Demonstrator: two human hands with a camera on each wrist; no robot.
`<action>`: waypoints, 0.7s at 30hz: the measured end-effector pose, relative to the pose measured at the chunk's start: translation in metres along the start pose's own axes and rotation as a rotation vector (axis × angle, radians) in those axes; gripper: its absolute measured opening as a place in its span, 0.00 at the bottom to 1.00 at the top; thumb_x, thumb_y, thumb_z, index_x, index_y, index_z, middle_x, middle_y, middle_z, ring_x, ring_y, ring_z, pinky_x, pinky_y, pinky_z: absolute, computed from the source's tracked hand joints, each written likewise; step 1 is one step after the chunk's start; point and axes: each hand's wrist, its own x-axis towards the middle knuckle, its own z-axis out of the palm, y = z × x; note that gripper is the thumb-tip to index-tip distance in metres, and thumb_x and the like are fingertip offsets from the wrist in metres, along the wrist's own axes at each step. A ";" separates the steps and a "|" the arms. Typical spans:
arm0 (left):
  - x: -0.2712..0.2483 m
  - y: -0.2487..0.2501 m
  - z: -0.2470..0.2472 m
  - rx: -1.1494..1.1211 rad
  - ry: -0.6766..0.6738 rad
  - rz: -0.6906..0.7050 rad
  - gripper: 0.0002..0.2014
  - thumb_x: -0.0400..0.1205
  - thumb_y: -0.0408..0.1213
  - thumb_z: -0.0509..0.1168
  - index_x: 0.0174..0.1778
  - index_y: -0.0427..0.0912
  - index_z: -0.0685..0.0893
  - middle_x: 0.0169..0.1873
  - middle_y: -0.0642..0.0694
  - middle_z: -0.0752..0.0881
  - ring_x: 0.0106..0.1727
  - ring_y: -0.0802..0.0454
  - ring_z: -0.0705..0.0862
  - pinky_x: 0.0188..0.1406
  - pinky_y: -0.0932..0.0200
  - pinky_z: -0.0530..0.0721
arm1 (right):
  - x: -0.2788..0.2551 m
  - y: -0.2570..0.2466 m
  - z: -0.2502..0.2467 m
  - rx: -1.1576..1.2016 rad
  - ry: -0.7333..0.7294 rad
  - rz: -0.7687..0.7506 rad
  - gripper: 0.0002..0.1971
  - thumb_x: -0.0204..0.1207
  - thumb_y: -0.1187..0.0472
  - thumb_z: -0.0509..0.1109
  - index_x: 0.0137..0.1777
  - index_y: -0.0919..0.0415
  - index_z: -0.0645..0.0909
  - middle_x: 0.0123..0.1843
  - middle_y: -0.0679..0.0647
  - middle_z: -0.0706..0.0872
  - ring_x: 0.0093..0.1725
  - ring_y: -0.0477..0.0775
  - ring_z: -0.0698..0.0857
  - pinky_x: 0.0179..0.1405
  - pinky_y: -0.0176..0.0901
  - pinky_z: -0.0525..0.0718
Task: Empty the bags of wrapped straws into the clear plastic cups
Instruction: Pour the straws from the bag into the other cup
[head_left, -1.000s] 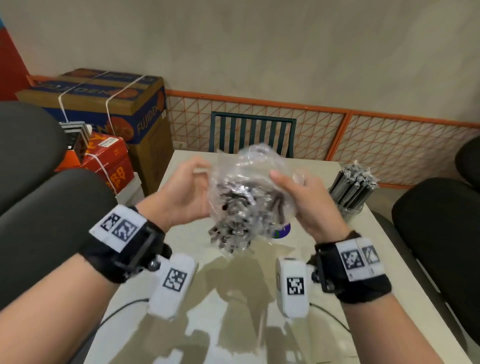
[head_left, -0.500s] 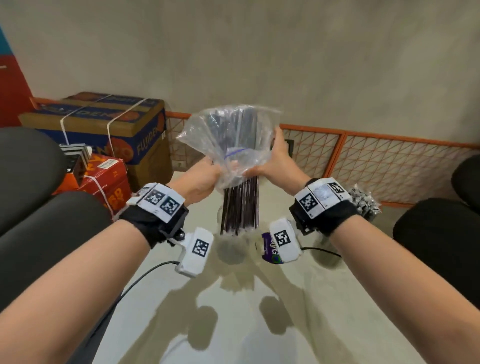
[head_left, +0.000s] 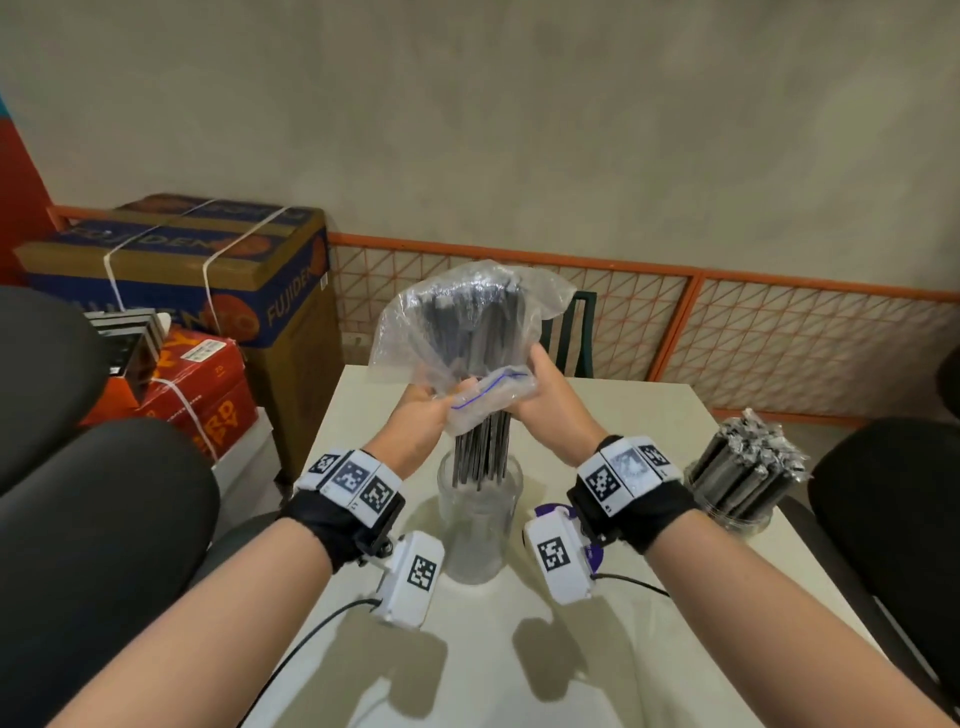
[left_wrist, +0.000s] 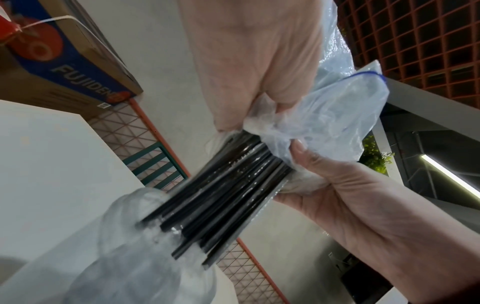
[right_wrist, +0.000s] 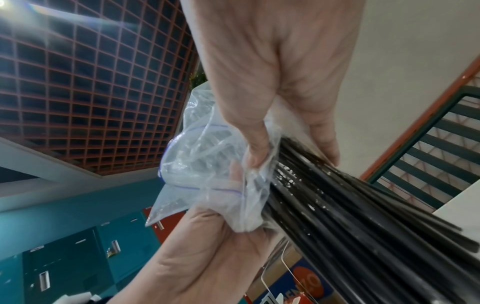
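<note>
A clear zip bag of black wrapped straws is held upside down over a clear plastic cup at the table's middle. My left hand and right hand both grip the bunched mouth of the bag. The straws stick out below the bag, and their lower ends reach into the mouth of the cup. A second cup packed with wrapped straws stands at the table's right edge.
The white table has dark chairs on the left and right. Strapped cardboard boxes are stacked at the back left. A green chair back stands behind the table. A purple item lies under my right wrist.
The bag went from lying on its side between my hands to upside down. The hands then lowered it, so the straw ends now enter the cup.
</note>
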 end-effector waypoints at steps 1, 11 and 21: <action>0.007 -0.008 -0.003 -0.013 -0.013 -0.005 0.24 0.77 0.23 0.69 0.68 0.24 0.73 0.62 0.26 0.82 0.63 0.32 0.82 0.71 0.36 0.75 | 0.000 0.003 0.002 -0.003 0.000 0.005 0.18 0.76 0.74 0.66 0.61 0.60 0.67 0.52 0.65 0.86 0.55 0.62 0.87 0.55 0.57 0.86; 0.002 -0.024 -0.004 -0.021 -0.033 -0.013 0.33 0.75 0.26 0.70 0.76 0.34 0.66 0.68 0.30 0.79 0.64 0.38 0.83 0.65 0.48 0.82 | -0.001 0.027 0.005 0.060 -0.027 0.057 0.22 0.73 0.74 0.68 0.65 0.69 0.65 0.58 0.77 0.81 0.60 0.74 0.82 0.60 0.72 0.79; -0.005 0.003 -0.031 0.289 -0.272 0.046 0.36 0.76 0.44 0.70 0.77 0.54 0.59 0.70 0.53 0.76 0.71 0.57 0.75 0.72 0.57 0.72 | -0.005 0.024 -0.032 -0.283 -0.498 0.246 0.63 0.56 0.55 0.85 0.81 0.48 0.42 0.80 0.54 0.66 0.77 0.56 0.69 0.78 0.53 0.68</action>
